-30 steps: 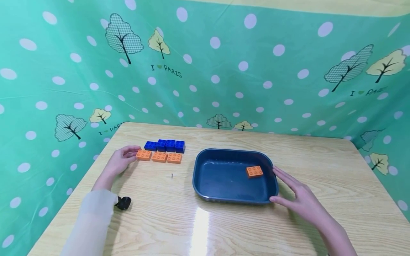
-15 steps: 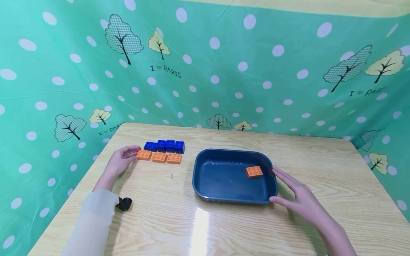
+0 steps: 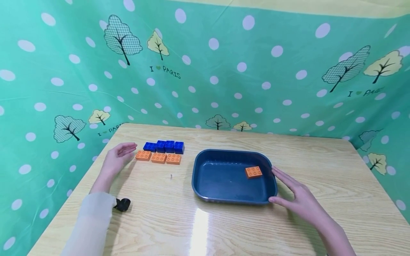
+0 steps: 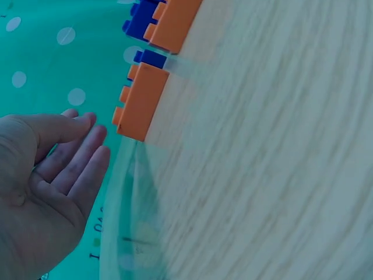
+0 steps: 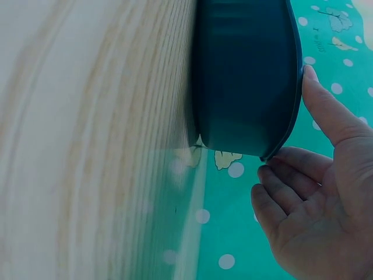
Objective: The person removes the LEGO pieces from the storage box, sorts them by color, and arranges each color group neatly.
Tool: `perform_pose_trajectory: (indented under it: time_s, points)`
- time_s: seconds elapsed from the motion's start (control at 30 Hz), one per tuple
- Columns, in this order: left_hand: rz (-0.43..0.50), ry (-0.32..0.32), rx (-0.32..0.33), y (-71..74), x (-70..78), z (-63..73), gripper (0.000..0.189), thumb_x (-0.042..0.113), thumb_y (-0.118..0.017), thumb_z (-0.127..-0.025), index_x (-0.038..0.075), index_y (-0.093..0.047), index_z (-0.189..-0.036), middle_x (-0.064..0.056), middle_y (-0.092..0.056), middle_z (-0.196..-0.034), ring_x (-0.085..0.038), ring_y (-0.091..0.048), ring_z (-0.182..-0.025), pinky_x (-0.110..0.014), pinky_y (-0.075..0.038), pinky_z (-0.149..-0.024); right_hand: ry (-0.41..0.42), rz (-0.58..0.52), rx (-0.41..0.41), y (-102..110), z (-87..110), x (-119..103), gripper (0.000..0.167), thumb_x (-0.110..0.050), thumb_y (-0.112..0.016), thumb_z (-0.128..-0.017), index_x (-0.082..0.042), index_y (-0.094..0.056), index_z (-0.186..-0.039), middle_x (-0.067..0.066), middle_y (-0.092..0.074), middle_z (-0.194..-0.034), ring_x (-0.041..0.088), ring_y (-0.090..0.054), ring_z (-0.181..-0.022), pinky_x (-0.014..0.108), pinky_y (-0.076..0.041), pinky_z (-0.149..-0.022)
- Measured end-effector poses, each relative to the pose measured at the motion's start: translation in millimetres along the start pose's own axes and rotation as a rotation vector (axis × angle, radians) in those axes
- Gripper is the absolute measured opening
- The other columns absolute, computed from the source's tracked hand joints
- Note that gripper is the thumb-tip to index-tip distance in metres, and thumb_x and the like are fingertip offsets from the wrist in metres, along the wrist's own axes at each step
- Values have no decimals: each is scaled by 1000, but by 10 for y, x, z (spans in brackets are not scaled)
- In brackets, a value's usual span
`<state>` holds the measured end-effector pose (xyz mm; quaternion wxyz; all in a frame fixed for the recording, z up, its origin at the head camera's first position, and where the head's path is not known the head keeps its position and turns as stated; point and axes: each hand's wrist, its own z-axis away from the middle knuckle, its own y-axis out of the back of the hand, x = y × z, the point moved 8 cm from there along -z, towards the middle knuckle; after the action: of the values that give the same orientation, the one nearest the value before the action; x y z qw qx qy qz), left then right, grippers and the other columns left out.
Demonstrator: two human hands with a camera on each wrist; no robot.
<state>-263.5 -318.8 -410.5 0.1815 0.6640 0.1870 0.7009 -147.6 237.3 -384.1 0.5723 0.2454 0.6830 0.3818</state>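
My left hand [image 3: 116, 160] hovers just left of a row of three orange toy bricks, its fingers loosely bent and nothing in them. The leftmost orange brick [image 3: 143, 155] lies closest to it; in the left wrist view a gap shows between the fingers and that brick [image 4: 140, 102]. Several blue bricks [image 3: 165, 146] form a second row behind the orange ones. A dark blue rectangular tub [image 3: 221, 181] stands right of the bricks, with one orange brick [image 3: 253, 172] inside. My right hand [image 3: 302, 201] rests its extended fingertips and thumb against the tub's right rim.
A black rounded object [image 3: 123, 204] shows beside the left sleeve cuff. One tiny dark bit [image 3: 171, 176] lies on the wooden table [image 3: 153, 213] in front of the bricks. Green dotted cloth [image 3: 192, 71] hangs behind the table's back edge.
My left hand has drawn slightly left, away from the leftmost orange brick that its fingertips were at before. The right hand, tub and bricks stay as they were.
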Motion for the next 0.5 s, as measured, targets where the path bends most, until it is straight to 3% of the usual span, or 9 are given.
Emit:
perform_pose_trajectory:
  time_s: [0.07,0.17,0.27,0.43,0.5]
  points:
    - [22,-25,21,19,49,10,48,10,-52,-103,1,-40,-149,-22,-46,-151,-31,-51,-137,-3,-47,-92,2,0,0,-1,-1,0,83,-40,-76,-86,-22,-35,-156,15,-38,-159,49,-39,-140,77,-37,-101]
    - [58,-78,50,40,134,13,48,11,-54,-102,-1,-42,-147,-23,-48,-148,-10,-59,-127,-4,-47,-93,1,0,-1,-4,-1,2,83,-40,-76,-87,-22,-35,-156,15,-37,-159,49,-39,-140,77,-37,-101]
    - [116,-125,66,42,234,14,48,14,-58,-101,-2,-45,-145,-16,-55,-144,8,-59,-114,-5,-48,-93,1,0,0,-4,0,4,83,-40,-76,-87,-22,-35,-156,15,-37,-160,49,-39,-141,77,-37,-101]
    - [252,-187,70,9,433,8,49,20,-65,-97,1,-52,-140,11,-67,-127,10,-62,-108,-5,-50,-92,2,-5,2,-4,2,4,83,-40,-76,-86,-21,-35,-156,15,-38,-159,49,-39,-141,77,-37,-102]
    - [311,-209,62,-15,524,10,49,20,-67,-96,1,-53,-139,16,-68,-123,8,-64,-109,-5,-50,-92,-2,-7,0,-6,2,7,83,-41,-76,-86,-21,-35,-156,15,-37,-159,49,-38,-141,77,-37,-102]
